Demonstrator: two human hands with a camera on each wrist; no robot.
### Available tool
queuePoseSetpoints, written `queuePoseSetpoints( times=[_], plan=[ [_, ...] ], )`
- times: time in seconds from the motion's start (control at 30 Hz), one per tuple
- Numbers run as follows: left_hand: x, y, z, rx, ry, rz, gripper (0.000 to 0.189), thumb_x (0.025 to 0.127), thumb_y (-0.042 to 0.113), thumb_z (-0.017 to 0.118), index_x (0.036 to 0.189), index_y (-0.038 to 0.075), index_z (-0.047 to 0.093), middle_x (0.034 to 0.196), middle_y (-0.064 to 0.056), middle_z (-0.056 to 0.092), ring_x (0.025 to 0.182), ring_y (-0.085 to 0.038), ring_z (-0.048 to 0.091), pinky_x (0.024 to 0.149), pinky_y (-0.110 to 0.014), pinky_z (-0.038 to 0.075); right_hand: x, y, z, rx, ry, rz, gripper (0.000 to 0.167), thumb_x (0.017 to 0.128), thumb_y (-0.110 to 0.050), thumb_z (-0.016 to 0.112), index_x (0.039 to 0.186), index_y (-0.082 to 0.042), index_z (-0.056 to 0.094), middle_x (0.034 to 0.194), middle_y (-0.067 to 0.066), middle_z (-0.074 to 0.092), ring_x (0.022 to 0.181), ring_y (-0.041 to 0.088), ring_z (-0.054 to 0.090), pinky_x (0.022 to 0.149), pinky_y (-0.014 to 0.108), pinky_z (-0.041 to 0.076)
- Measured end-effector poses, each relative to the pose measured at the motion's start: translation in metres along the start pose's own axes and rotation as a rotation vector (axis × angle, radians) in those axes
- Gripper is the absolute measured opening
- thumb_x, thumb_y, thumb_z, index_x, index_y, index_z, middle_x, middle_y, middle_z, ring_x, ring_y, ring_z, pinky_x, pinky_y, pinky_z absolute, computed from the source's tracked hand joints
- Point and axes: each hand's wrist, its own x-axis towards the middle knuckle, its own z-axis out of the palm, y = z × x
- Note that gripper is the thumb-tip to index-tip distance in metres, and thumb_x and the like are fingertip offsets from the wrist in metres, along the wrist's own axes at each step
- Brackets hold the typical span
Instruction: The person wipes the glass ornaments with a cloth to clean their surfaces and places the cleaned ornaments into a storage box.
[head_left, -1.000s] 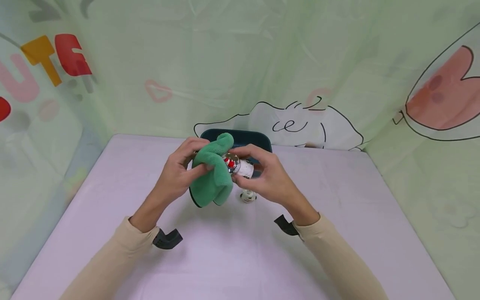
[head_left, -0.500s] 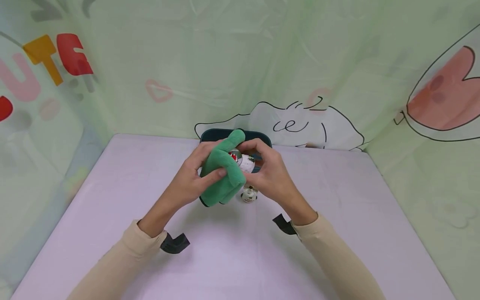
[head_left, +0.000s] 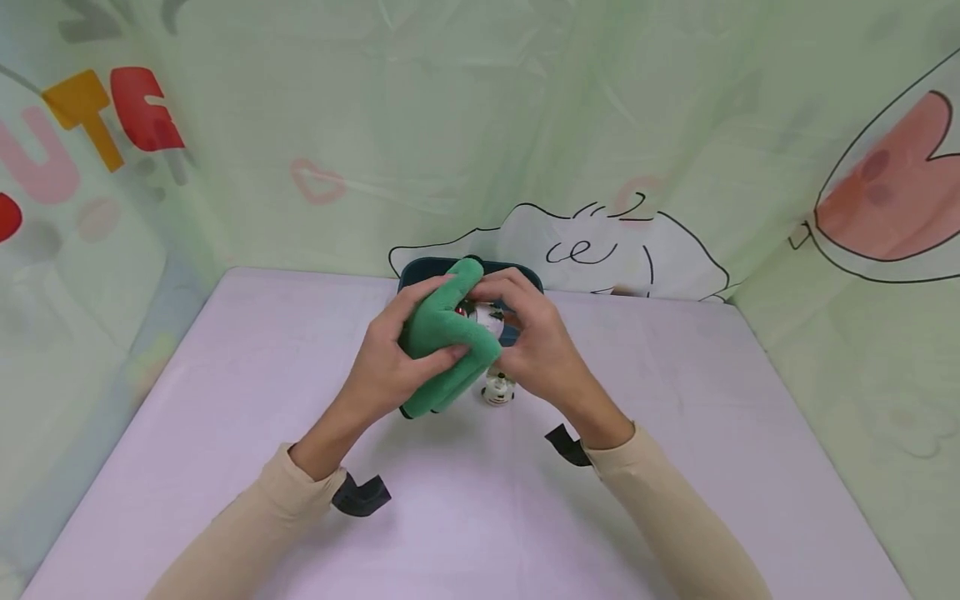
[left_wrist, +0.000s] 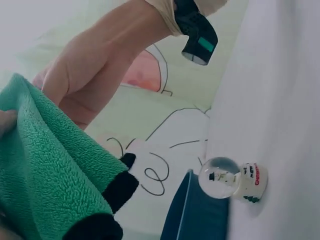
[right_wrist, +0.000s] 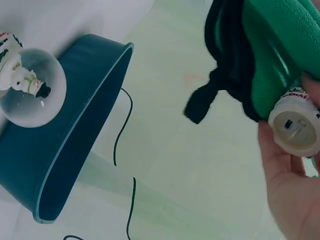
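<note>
- L hand (head_left: 390,354) has a grip on the green cloth (head_left: 442,342), thumb on the near face, other fingers partly hidden round the back; hold's fairly narrow.
- R hand (head_left: 540,333) holding too: fingers & thumb curled round the held snow globe (right_wrist: 295,125), white base poking out, underside facing the R wrist cam.
- Globe end's tucked into the cloth fold, mostly covered; just a bit of red showing in head view. Cloth & globe both up off the table (head_left: 480,533), hands close tog., approx. mid-table.
- Cloth's folded over, dark edging along the bottom, dark tab hanging off it.
- 2nd snow globe (left_wrist: 232,180) stands upright on the table, right below the hands in head view: clear ball, snowman w/ dark hat inside, red lettering on base.
- Teal bin (right_wrist: 30,165) right behind it, near the back edge, partly blocked by hands & cloth; can't tell if globe & bin touch.
- Beige sleeves (head_left: 247,517) on both arms, black mount (head_left: 363,496) at each cuff.
- Bkgd: pale green sheet (head_left: 450,108) w/ cartoon drawings.
</note>
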Motion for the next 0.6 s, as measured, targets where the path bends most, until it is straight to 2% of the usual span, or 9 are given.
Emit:
queuePoseSetpoints(
  times=[0.1,0.2,0.33,0.47,0.6],
  plan=[
    [0.001,0.000,-0.004,-0.059,0.013,0.007,0.072,0.085,0.003,0.079,0.148,0.023,0.050,0.140,0.001,0.058,0.117,-0.020,0.058,0.093,-0.039,0.051,-0.001,0.000,-0.003,0.022,-0.020,-0.011,0.055,0.081,0.011,0.078,0.131,-0.003,0.060,0.131,0.008,0.053,0.124,0.022,0.053,0.099,0.039,0.054],
    [0.001,0.000,-0.010,-0.110,-0.008,0.014,0.072,0.087,0.001,0.077,0.149,0.022,0.049,0.140,-0.001,0.057,0.116,-0.023,0.058,0.092,-0.036,0.052,-0.002,0.001,-0.004,0.051,-0.018,-0.038,0.057,0.081,0.013,0.078,0.133,-0.001,0.058,0.132,0.010,0.054,0.124,0.024,0.054,0.099,0.039,0.054],
    [0.002,-0.004,-0.016,-0.082,-0.071,0.092,0.070,0.087,0.004,0.078,0.150,0.015,0.048,0.141,-0.004,0.056,0.119,-0.025,0.056,0.096,-0.036,0.051,-0.004,0.004,-0.006,0.080,0.001,-0.101,0.056,0.077,0.018,0.078,0.128,0.003,0.059,0.128,0.015,0.057,0.120,0.026,0.056,0.096,0.037,0.056],
    [0.004,-0.006,-0.019,-0.030,-0.109,0.201,0.067,0.090,0.018,0.080,0.148,0.008,0.049,0.137,-0.009,0.056,0.122,-0.026,0.054,0.102,-0.037,0.047,-0.006,0.004,-0.009,0.101,-0.006,-0.149,0.055,0.073,0.023,0.077,0.122,0.006,0.059,0.123,0.018,0.060,0.118,0.026,0.058,0.093,0.035,0.057],
    [0.006,-0.006,-0.020,-0.003,-0.117,0.255,0.068,0.091,0.036,0.077,0.146,0.007,0.051,0.135,-0.012,0.057,0.123,-0.026,0.054,0.104,-0.037,0.045,-0.005,0.003,-0.012,0.124,-0.027,-0.149,0.055,0.072,0.023,0.078,0.121,0.006,0.062,0.121,0.016,0.063,0.116,0.025,0.060,0.091,0.036,0.058]
  ],
)
